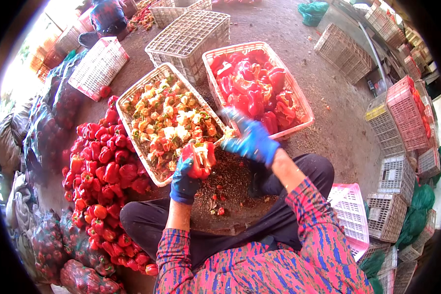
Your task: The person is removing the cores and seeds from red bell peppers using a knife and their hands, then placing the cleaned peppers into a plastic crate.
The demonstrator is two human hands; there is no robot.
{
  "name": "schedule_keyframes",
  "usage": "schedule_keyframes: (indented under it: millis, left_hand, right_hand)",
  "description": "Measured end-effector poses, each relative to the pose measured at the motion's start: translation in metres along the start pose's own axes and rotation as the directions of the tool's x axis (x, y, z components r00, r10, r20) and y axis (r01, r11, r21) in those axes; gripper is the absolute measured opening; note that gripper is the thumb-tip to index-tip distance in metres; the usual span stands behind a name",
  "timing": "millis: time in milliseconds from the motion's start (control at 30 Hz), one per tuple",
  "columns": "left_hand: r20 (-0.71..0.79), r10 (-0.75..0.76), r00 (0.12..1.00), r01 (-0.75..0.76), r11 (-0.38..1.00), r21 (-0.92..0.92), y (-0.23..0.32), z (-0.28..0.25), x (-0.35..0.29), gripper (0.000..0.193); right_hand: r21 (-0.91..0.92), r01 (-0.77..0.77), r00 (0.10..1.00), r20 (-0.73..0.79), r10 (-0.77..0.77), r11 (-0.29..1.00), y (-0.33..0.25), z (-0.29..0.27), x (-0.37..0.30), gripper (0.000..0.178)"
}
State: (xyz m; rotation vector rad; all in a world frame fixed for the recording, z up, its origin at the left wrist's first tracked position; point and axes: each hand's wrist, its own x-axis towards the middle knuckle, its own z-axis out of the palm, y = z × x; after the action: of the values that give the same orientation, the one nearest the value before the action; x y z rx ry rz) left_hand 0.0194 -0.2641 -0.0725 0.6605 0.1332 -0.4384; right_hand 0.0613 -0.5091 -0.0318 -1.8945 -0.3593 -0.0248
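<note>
My left hand [183,182], in a blue glove, is closed around a red bell pepper [199,159] that is cut open, its pale inside showing. It is held over the near corner of a crate [147,172] heaped with pepper cores [174,110], yellowish with green stems. My right hand [254,139], also gloved in blue, is smeared by motion between that crate and a pink-rimmed crate [299,128] of opened red peppers [254,81]. A pale blurred bit shows by its fingers; whether they hold it I cannot tell.
A large pile of whole red peppers [108,171] lies left of my crossed legs. Filled net bags [49,237] stand beyond it. An upturned crate [188,41] and a tilted crate [99,68] are ahead. Stacked crates [406,115] line the right. Another person [108,19] sits far left.
</note>
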Motion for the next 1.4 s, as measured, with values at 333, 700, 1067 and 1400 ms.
schedule_keyframes:
  millis: [333,700,1067,1400]
  left_hand:
    - [0.009,-0.008,1.000,0.003,0.883,0.469,0.010,0.033,-0.042,0.061]
    - [-0.031,0.004,1.000,0.003,0.977,0.213,0.022,0.006,-0.062,0.037]
    - [0.021,0.055,0.998,-0.058,0.864,0.500,0.027,-0.002,-0.075,0.031]
    - [0.089,-0.032,0.996,-0.038,0.722,0.691,0.055,-0.055,-0.073,0.027]
  right_hand:
    - [-0.543,0.201,0.952,0.305,-0.032,0.815,-0.017,0.079,-0.042,0.063]
    - [0.754,-0.333,0.940,0.221,0.260,0.565,-0.005,0.111,-0.049,0.044]
    - [-0.391,0.132,0.941,0.337,0.009,0.911,-0.040,0.111,-0.041,0.057]
    - [-0.018,-0.173,0.799,0.582,0.151,0.985,-0.046,0.121,-0.016,0.067]
